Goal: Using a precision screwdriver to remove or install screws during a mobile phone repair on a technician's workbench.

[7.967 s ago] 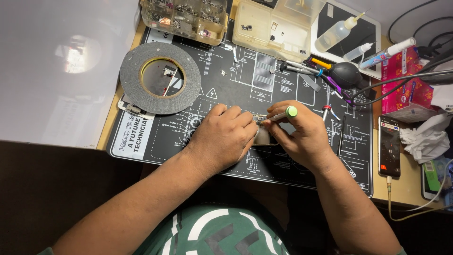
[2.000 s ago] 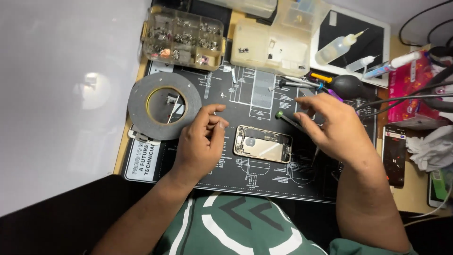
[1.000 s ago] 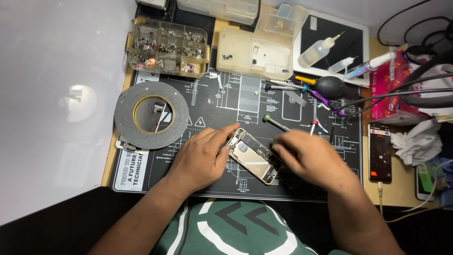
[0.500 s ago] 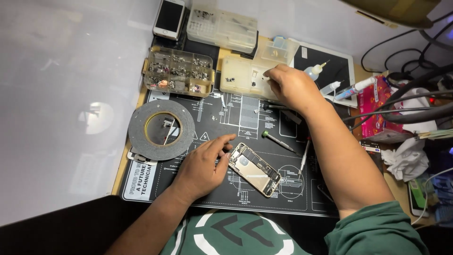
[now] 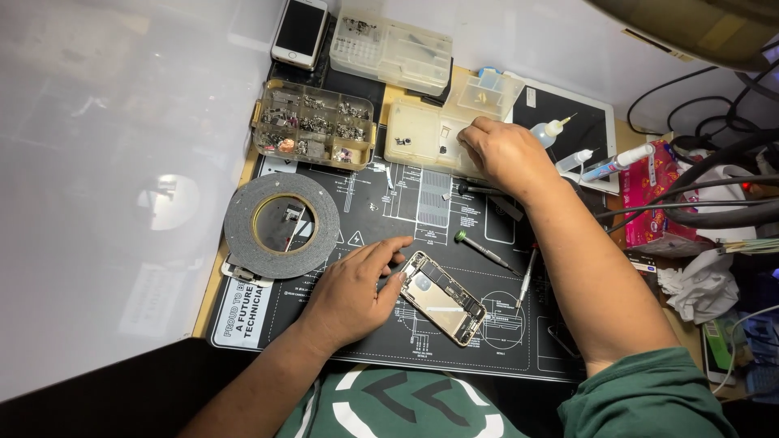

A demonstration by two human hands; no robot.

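Left hand (image 5: 350,288) steadying, fingers spread, one opened gold phone chassis (image 5: 443,298) near centre of black printed work mat (image 5: 341,341); right hand (image 5: 505,152) reaching far, fingertips curled on one pale plastic tray (image 5: 415,138); two white dropper bottles (image 5: 548,130) right.

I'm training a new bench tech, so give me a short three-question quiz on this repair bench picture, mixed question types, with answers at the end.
1. True or false: the left hand rests against the opened phone on the black work mat.
2. Where does the right hand reach?
A. the roll of tape
B. the pale plastic tray at the mat's far edge
C. the white phone
3. Fill in: the screwdriver with the green cap lies on the mat, held by ______ hand.

Key:
1. True
2. B
3. neither
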